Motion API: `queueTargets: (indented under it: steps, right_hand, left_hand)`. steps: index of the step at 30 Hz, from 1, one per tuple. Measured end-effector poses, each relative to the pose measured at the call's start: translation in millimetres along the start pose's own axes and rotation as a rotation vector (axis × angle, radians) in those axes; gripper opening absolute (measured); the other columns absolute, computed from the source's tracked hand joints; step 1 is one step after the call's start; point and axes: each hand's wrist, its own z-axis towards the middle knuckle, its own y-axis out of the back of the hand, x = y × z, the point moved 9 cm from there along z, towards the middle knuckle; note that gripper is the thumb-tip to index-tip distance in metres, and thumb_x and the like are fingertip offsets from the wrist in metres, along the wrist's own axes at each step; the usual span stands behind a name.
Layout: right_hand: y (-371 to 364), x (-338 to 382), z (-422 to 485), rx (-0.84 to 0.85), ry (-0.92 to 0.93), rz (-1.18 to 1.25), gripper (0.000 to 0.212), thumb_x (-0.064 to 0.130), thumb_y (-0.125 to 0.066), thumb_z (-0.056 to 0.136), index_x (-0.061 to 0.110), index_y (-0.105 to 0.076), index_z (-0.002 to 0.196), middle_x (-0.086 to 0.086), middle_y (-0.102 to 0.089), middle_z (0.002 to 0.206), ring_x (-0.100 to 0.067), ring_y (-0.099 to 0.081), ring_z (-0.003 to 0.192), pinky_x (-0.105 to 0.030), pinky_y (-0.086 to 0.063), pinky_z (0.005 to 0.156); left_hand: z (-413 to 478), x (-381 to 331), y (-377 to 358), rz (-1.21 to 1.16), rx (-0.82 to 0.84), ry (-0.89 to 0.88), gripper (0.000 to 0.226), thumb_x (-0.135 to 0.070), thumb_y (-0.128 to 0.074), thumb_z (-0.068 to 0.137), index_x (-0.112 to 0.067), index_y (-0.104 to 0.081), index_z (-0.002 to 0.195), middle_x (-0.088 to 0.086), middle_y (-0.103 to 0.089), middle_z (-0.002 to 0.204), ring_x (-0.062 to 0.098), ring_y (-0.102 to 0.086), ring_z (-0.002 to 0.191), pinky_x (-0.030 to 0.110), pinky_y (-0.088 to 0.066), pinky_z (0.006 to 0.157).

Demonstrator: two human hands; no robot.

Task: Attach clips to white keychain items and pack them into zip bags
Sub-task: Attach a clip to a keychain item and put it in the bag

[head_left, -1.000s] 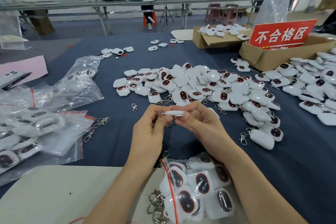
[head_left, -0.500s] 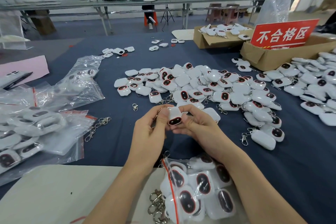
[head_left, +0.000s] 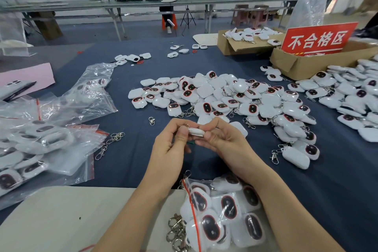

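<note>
The table (head_left: 131,161) under its dark blue cloth lay as it had half a second before, and nothing resting on it had moved. The broad heap of white keychain items (head_left: 225,96) sat at mid-table, with a second heap (head_left: 351,96) at the right edge. The slack zip bags (head_left: 41,145), partly filled, were spread over the left side. A cardboard box (head_left: 300,65) with a red sign (head_left: 318,40) stood beyond the heaps. A filled zip bag (head_left: 223,210) lay at the near edge, under the right forearm, with a bunch of metal clips (head_left: 178,231) just beside it.

The two hands kept their place above the cloth, in front of the central heap. The left hand (head_left: 169,147) pinched with thumb and forefinger, its other fingers curled loosely beneath. The right hand (head_left: 227,141) was curled round the other end of the same piece.

What changed was the white keychain item (head_left: 196,131) held between them. Half a second before, its dark oval face had been turned up toward the camera. Now it lay edge-on, only its white shell showing, as it had lain a second ago. A small ring (head_left: 185,126) showed at the left thumb tip. One loose clip (head_left: 151,120) lay on the cloth near the left hand, unmoved.
</note>
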Motion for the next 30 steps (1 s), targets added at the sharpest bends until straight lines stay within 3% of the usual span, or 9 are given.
queueTargets:
  steps: [3, 8, 13, 22, 30]
  right_hand:
    - [1.0, 0.9, 0.2, -0.022, -0.011, -0.002, 0.018, 0.018, -0.061, 0.092, 0.03, -0.074, 0.089, -0.008, -0.077, 0.102, -0.023, -0.074, 0.099, -0.024, -0.056, 0.085]
    - [9.4, 2.0, 0.8, -0.101, 0.001, -0.044, 0.015, 0.033, -0.062, 0.092, 0.034, -0.076, 0.098, -0.006, -0.075, 0.084, -0.016, -0.071, 0.076, -0.022, -0.055, 0.069]
    - [11.3, 7.4, -0.2, -0.13, 0.038, -0.099, 0.027, 0.049, -0.065, 0.086, 0.032, -0.077, 0.103, 0.002, -0.069, 0.074, -0.01, -0.062, 0.067, -0.019, -0.051, 0.063]
    - [13.4, 8.1, -1.3, -0.133, 0.048, -0.14, 0.03, 0.048, -0.062, 0.09, 0.029, -0.077, 0.107, 0.003, -0.066, 0.073, -0.009, -0.058, 0.066, -0.019, -0.05, 0.063]
    - [7.2, 6.0, -0.3, -0.082, 0.014, -0.03, 0.032, 0.047, -0.06, 0.09, 0.03, -0.076, 0.11, 0.0, -0.072, 0.086, -0.011, -0.064, 0.076, -0.021, -0.053, 0.069]
  left_hand:
    - [-0.3, 3.3, 2.1, -0.012, -0.038, 0.026, 0.025, -0.024, -0.044, 0.108, -0.024, -0.069, 0.104, -0.009, -0.072, 0.088, 0.009, -0.058, 0.077, 0.031, -0.053, 0.067]
    - [2.0, 8.8, 0.6, 0.018, -0.043, 0.052, 0.016, -0.031, -0.052, 0.104, -0.026, -0.068, 0.106, -0.007, -0.067, 0.073, 0.004, -0.06, 0.069, 0.023, -0.053, 0.061]
    - [2.3, 18.7, -2.8, 0.039, 0.006, 0.106, 0.015, -0.031, -0.053, 0.104, -0.024, -0.067, 0.104, -0.003, -0.067, 0.069, 0.006, -0.06, 0.064, 0.022, -0.053, 0.062]
    - [1.7, 23.5, -7.0, 0.058, 0.057, 0.131, 0.016, -0.032, -0.051, 0.105, -0.024, -0.065, 0.106, -0.001, -0.07, 0.072, 0.008, -0.062, 0.068, 0.029, -0.053, 0.067]
    - [3.9, 22.8, -6.8, 0.006, 0.039, 0.124, 0.02, -0.028, -0.048, 0.107, -0.02, -0.066, 0.11, -0.004, -0.067, 0.069, 0.005, -0.061, 0.068, 0.019, -0.052, 0.062]
